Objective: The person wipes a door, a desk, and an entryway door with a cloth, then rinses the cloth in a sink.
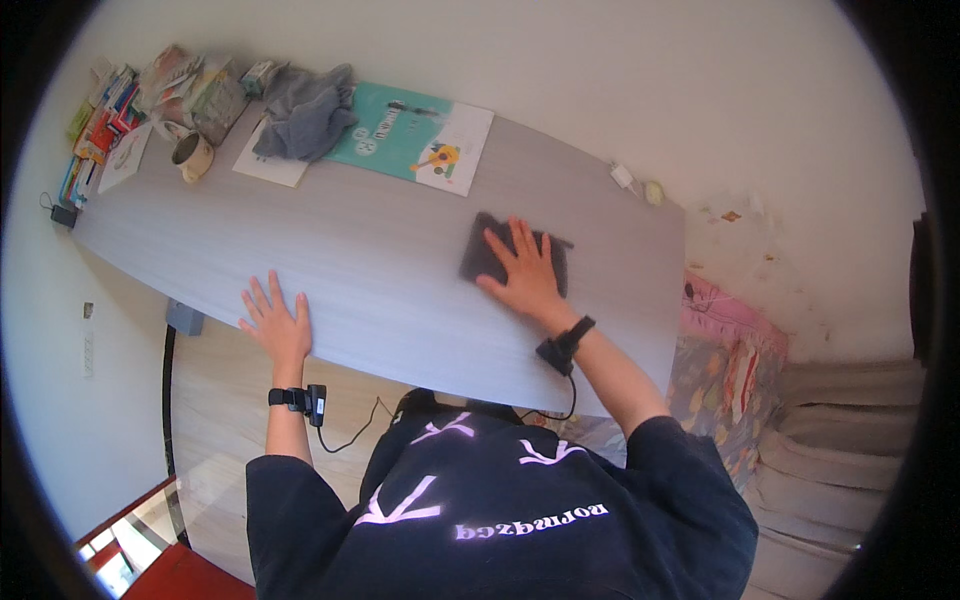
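My left hand point(279, 326) lies palm down on the front edge of the pale grey table point(382, 255), its fingers spread and nothing in it. My right hand point(531, 277) rests flat, fingers apart, on top of a thin dark grey rectangular piece point(480, 244), which may be a cloth or a soft pouch. The palm and fingers hide much of that piece. A narrow dark tab or strap sticks out past my fingers at its far right corner. Each wrist wears a black strap with a small cabled device.
Along the back stand books point(101, 139), a beige mug point(193, 156), a plastic-wrapped pack point(214, 97), a crumpled grey towel point(307, 109) and a teal-and-white booklet point(390, 135) with a pen point(412, 109) on it. A white charger point(622, 175) lies at the far right edge.
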`<state>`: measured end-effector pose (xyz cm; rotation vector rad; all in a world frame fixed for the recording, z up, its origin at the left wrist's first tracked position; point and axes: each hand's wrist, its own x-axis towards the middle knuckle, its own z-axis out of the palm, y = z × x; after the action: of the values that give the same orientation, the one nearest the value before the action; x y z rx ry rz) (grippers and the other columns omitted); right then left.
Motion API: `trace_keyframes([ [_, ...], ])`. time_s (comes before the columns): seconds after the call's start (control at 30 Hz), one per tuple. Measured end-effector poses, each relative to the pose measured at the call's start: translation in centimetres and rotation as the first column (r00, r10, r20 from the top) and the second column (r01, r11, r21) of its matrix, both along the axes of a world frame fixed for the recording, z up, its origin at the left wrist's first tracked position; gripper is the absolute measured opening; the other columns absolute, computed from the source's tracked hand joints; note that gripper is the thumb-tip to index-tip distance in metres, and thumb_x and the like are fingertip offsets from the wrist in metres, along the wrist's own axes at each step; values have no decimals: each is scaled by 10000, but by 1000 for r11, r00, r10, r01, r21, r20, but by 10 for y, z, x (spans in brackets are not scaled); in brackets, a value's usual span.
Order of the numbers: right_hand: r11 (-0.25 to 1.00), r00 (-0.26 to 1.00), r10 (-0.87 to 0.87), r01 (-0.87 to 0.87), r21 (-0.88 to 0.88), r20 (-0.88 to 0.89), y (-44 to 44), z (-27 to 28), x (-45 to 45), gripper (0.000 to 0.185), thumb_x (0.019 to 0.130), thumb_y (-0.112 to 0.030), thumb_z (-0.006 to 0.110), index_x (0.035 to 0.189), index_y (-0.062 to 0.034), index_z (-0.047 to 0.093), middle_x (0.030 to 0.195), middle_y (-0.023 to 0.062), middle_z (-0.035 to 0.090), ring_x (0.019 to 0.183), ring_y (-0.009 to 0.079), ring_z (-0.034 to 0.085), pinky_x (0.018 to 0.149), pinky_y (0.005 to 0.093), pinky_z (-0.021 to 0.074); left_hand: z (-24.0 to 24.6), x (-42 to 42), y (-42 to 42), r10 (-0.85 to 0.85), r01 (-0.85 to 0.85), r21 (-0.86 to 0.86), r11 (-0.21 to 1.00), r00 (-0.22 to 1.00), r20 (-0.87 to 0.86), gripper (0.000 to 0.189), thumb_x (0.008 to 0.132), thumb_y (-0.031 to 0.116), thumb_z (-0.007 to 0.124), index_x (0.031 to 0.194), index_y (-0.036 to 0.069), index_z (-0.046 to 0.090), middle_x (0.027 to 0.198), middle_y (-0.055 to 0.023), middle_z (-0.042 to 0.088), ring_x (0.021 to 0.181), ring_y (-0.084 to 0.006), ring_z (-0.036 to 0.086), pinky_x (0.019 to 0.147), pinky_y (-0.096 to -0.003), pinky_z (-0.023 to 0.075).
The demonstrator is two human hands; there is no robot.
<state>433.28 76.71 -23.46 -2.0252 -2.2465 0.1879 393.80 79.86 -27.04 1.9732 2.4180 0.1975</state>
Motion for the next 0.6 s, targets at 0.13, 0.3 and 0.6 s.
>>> trace_keyframes([
  [0.13, 999, 1000, -25, 25, 43, -10, 65, -11, 26, 753, 824, -584, 537, 1449, -215, 337, 1530, 182, 184, 1421, 346, 150, 1096, 606, 113, 6, 1, 0, 16, -16, -7, 1000, 1000, 4, 659, 885, 435, 501, 1469, 216, 290, 1550, -117, 176, 1426, -348, 126, 1079, -637, 84],
  [0.3, 987, 993, -106, 100, 129, 44, 131, -20, 50, 736, 836, -572, 520, 1442, -195, 340, 1524, 173, 205, 1411, 346, 175, 1086, 618, 120, 9, 2, -1, 24, -24, -8, 1000, 1000, -2, 679, 863, 432, 529, 1464, 216, 300, 1550, -110, 179, 1426, -343, 127, 1084, -629, 85],
  [0.6, 982, 982, -154, 140, 128, 108, 178, -26, 65, 718, 852, -526, 510, 1459, -209, 295, 1526, 148, 217, 1407, 325, 197, 1083, 619, 135, 11, 1, -2, 11, -11, -3, 1000, 999, 50, 685, 853, 430, 541, 1458, 208, 308, 1547, -122, 181, 1425, -355, 122, 1082, -631, 85],
])
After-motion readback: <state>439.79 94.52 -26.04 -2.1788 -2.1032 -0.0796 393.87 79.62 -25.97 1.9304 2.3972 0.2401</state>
